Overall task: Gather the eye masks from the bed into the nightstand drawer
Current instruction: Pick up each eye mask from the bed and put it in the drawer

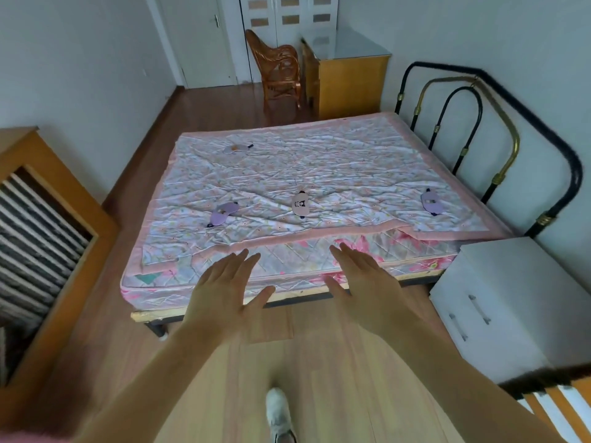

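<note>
Eye masks (300, 203) on bed (319, 174), far one blurred; left hand (224, 295), right hand (364, 289) grip spread.

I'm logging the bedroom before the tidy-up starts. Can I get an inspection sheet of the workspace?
Surface: bed under a wrinkled floral quilt.
Job's things: four eye masks on the quilt: grey mask far left, purple mask near left, pink mask centre, purple mask right; white nightstand with both drawers closed.
Clutter: nothing seen.
Hands: left hand and right hand open, empty, short of the bed.
Cables: nothing seen.
Surroundings: rattan chair, wooden cabinet, metal headboard.
</note>
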